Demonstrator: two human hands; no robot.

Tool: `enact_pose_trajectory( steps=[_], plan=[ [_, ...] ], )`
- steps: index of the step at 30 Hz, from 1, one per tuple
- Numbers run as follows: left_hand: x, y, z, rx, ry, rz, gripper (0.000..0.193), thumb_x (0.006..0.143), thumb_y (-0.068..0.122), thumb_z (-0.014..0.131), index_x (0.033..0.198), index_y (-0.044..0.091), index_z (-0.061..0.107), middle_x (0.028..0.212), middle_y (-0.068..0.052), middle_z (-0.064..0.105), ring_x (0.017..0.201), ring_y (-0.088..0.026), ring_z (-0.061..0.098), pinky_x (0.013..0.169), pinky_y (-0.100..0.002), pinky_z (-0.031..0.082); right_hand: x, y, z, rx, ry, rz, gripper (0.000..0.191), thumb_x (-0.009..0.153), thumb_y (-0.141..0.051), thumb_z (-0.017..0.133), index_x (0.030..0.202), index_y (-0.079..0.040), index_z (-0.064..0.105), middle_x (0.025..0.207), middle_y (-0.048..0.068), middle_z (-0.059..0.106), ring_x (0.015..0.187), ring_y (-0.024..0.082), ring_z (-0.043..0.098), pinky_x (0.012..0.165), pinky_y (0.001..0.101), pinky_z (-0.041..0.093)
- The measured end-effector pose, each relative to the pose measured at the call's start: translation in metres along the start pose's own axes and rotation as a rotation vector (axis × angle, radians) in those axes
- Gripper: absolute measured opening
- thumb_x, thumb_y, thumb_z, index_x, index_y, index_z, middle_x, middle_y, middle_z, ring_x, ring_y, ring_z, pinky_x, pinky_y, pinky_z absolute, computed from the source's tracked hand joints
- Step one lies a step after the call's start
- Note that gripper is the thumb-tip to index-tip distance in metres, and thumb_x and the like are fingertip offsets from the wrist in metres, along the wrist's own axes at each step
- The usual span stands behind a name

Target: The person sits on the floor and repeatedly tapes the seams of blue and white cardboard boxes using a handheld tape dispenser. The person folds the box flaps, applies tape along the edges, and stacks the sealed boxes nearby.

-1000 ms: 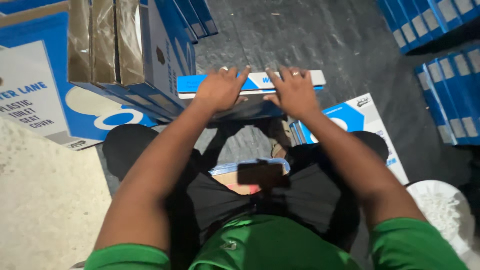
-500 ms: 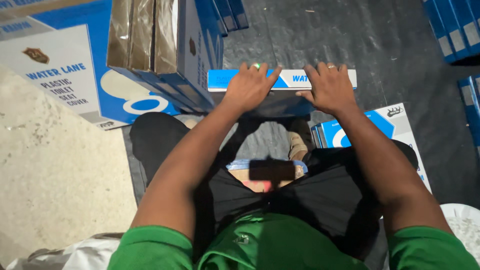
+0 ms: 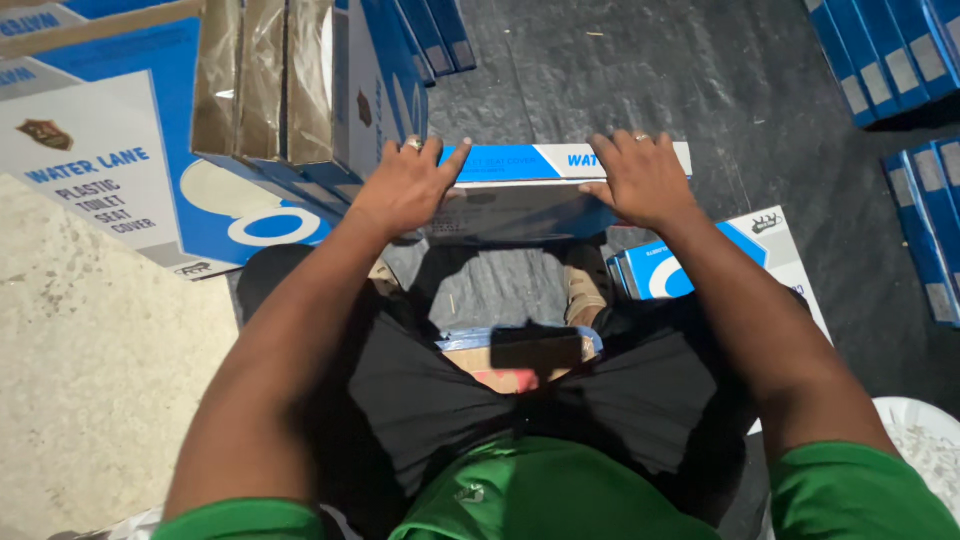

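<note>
My left hand (image 3: 405,188) and right hand (image 3: 640,180) clamp the ends of a flat blue-and-white box (image 3: 535,165), fingers curled over its top edge; open cartons (image 3: 270,90) stand at ten o'clock.

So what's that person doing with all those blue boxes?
A person in a green shirt sits on the dark floor, pressing both hands on the top edge of a flat blue-and-white cardboard box standing on edge. The left hand grips its left end, the right hand its right end. More flat blue boxes lie around, some in a big open carton.
</note>
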State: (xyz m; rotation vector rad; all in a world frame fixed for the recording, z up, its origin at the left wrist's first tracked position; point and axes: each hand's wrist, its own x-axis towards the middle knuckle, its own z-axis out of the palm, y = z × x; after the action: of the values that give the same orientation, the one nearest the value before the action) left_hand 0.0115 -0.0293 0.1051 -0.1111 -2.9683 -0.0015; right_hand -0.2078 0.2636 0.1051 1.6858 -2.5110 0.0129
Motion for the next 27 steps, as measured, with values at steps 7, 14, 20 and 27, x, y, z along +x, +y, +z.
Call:
enact_pose_trajectory(
  steps=[7, 14, 20, 27],
  plan=[
    [0.003, -0.003, 0.009, -0.025, 0.11, 0.013, 0.062, 0.09, 0.02, 0.062, 0.152, 0.013, 0.053, 0.121, -0.02, 0.063, 0.1, -0.034, 0.062, 0.085, -0.049, 0.045, -0.002, 0.001, 0.013, -0.132, 0.077, -0.001, 0.072, 0.084, -0.054, 0.075, 0.139, -0.01, 0.06, 0.107, 0.012, 0.063, 0.104, 0.031, 0.061, 0.089, 0.0485, 0.042],
    [0.04, 0.018, -0.008, 0.013, -0.135, -0.032, 0.07, 0.093, 0.045, 0.06, 0.153, 0.013, 0.045, 0.117, -0.017, 0.063, 0.103, -0.034, 0.065, 0.091, -0.054, 0.044, 0.0, 0.012, 0.016, -0.123, 0.129, -0.008, 0.072, 0.083, -0.056, 0.075, 0.136, -0.01, 0.061, 0.109, 0.013, 0.064, 0.104, 0.031, 0.062, 0.09, 0.0485, 0.042],
    [0.099, 0.068, -0.005, -0.089, -0.086, 0.14, 0.077, 0.092, 0.055, 0.06, 0.153, 0.012, 0.042, 0.117, -0.018, 0.064, 0.098, -0.038, 0.066, 0.081, -0.052, 0.047, -0.006, 0.011, 0.015, -0.074, 0.117, 0.009, 0.073, 0.086, -0.057, 0.074, 0.139, -0.01, 0.06, 0.112, 0.013, 0.063, 0.106, 0.031, 0.061, 0.091, 0.0495, 0.042],
    [0.106, 0.079, -0.005, -0.045, -0.096, 0.17, 0.06, 0.099, 0.04, 0.057, 0.156, 0.027, 0.045, 0.111, -0.018, 0.064, 0.094, -0.036, 0.067, 0.084, -0.049, 0.049, -0.031, 0.061, -0.001, 0.06, 0.068, 0.047, 0.075, 0.085, -0.058, 0.073, 0.138, -0.007, 0.057, 0.115, 0.015, 0.061, 0.112, 0.036, 0.058, 0.087, 0.0491, 0.043]
  ],
)
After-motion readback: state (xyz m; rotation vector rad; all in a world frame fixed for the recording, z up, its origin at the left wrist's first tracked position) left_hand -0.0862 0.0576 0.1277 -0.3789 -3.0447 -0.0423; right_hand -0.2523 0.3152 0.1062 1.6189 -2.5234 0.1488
